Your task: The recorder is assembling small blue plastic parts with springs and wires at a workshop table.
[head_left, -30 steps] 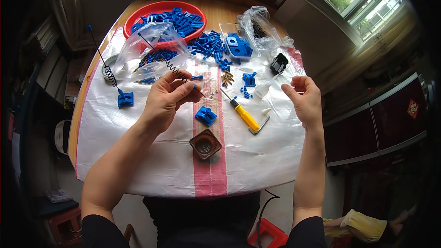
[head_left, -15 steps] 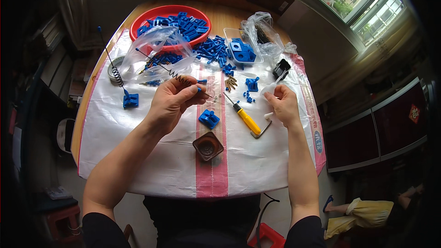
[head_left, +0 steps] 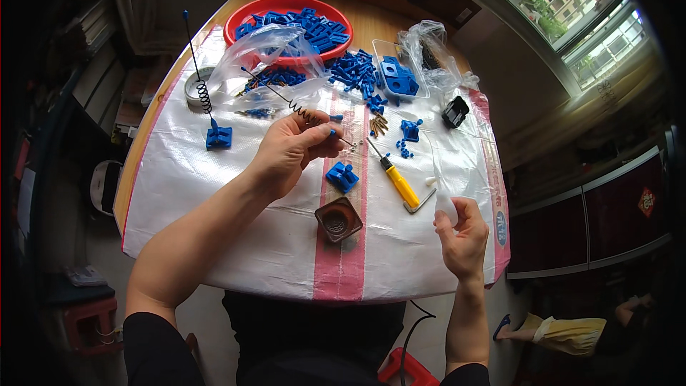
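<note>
My left hand (head_left: 286, 156) pinches a black coiled spring wire (head_left: 274, 90) with a small blue tip. Its straight end sticks out past my fingers over the table, and a small blue piece shows at the fingertips. In my right hand (head_left: 464, 246) is a small translucent squeeze bottle (head_left: 445, 207), its thin nozzle pointing up and away. Below my left fingers sits a blue plastic base (head_left: 342, 177), with a brown square cup (head_left: 338, 219) nearer to me. A yellow-handled screwdriver (head_left: 401, 187) and an L-shaped hex key (head_left: 423, 201) lie between my hands, beside a small white cap (head_left: 431, 181).
Far off stands a red basin (head_left: 287, 1) of blue parts, next to a clear plastic bag (head_left: 279, 46). A clear tub (head_left: 423, 90), brass pieces (head_left: 378, 125) and a black box (head_left: 455, 111) are at right. A finished-looking spring on a blue base (head_left: 219, 137) stands left, before a tape roll (head_left: 196, 89).
My right hand has come nearer to me with the squeeze bottle, away from the black box. My left hand keeps its pinch on the spring wire. The whole view has shifted slightly.
</note>
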Available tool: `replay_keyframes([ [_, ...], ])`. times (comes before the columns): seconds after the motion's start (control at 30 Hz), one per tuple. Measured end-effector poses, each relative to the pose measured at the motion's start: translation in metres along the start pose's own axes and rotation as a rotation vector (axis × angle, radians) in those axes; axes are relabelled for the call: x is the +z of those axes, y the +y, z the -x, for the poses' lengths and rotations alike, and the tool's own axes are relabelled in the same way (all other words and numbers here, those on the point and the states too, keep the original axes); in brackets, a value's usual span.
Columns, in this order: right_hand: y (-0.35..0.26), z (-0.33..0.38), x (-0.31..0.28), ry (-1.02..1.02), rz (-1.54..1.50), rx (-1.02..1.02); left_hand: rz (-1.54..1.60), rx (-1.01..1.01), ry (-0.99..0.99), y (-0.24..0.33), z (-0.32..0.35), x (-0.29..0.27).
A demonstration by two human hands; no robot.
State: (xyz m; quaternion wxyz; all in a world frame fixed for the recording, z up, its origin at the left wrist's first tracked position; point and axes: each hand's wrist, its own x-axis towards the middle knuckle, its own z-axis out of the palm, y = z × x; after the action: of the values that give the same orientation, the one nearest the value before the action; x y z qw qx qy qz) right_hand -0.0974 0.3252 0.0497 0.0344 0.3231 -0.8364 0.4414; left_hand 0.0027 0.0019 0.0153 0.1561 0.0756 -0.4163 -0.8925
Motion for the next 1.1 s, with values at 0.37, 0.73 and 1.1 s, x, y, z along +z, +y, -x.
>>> replay_keyframes([
  [0.37,0.003,0.03,0.017,0.095,-0.032,-0.222,0.058,-0.041,0.056,-0.011,-0.005,-0.015],
  [0.73,0.002,0.038,0.022,0.167,-0.151,-0.214,0.03,-0.039,0.024,-0.005,0.0,-0.006],
  [1.1,0.003,0.057,0.021,0.207,-0.084,-0.235,-0.16,0.065,-0.051,0.007,-0.001,-0.006],
])
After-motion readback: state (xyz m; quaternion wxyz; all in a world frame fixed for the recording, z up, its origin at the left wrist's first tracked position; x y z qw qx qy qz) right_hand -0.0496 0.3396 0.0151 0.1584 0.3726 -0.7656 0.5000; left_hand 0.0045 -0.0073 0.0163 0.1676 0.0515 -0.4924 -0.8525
